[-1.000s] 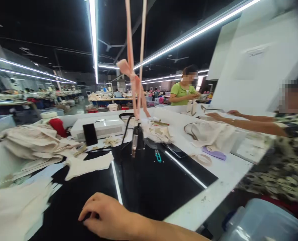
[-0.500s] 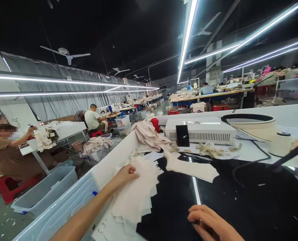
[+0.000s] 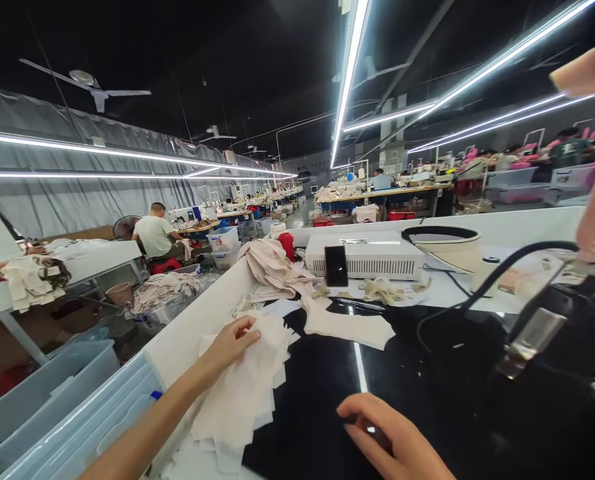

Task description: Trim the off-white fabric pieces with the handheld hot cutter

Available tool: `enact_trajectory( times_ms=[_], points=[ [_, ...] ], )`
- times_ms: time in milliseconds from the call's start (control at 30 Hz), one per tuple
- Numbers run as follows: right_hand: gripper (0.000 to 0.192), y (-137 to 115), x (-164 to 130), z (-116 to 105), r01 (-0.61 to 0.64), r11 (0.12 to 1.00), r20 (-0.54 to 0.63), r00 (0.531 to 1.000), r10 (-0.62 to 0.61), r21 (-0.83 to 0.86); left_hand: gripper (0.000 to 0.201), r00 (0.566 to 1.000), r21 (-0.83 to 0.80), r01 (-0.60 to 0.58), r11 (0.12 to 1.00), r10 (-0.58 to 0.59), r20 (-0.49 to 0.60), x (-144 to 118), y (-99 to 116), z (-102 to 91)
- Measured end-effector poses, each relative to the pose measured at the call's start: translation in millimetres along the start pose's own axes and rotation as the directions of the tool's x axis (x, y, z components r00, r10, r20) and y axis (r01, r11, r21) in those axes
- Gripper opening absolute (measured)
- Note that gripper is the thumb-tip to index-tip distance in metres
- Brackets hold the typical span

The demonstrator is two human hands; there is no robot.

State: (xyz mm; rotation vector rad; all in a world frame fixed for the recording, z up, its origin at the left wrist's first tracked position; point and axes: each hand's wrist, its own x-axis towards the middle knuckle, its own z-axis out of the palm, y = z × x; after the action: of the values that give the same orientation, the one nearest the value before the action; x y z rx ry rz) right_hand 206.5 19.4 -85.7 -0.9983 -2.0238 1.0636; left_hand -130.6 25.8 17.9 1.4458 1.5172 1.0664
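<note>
Head: cream stack [image 3: 240, 403] overlaps glossy black tabletop [image 3: 313, 415], striplights [image 3: 350, 80] above

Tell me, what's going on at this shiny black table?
The person's left hand touches a loose stack of thin cream fabric pieces at the left edge of the glossy black worktop. The right hand is half curled at the front; whether it holds anything is hard to tell. Farther back lies a flat cream fabric piece, and an upright black phone stands before a white vented box.
</note>
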Motion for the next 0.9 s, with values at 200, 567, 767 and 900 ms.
enact_trajectory(
  times_ms=[200,567,767,900],
  points=[
    [0.065,-5.0,7.8,5.2,-0.087,0.934,-0.189,0.969,0.161,0.347,0.041,0.959,-0.132,0.043,0.99,-0.004,0.283,-30.1,37.7,45.1],
    [0.065,-41.6,14.7,11.7,-0.109,0.715,-0.02,0.985,0.169,0.691,0.034,0.938,-0.109,0.087,0.99,-0.044,0.343,-29.5,57.8,79.6],
    [0.075,-60.2,58.9,21.4,-0.094,0.753,-0.107,0.971,0.214,0.651,0.038,0.992,0.079,-0.037,0.996,0.028,0.122,-22.8,53.8,35.1],
    [0.072,-61.1,77.9,38.1,-0.073,0.756,-0.165,0.958,0.234,0.651,0.04,0.995,0.244,-0.08,0.966,0.093,-0.041,-11.6,48.5,-12.4]
  ],
)
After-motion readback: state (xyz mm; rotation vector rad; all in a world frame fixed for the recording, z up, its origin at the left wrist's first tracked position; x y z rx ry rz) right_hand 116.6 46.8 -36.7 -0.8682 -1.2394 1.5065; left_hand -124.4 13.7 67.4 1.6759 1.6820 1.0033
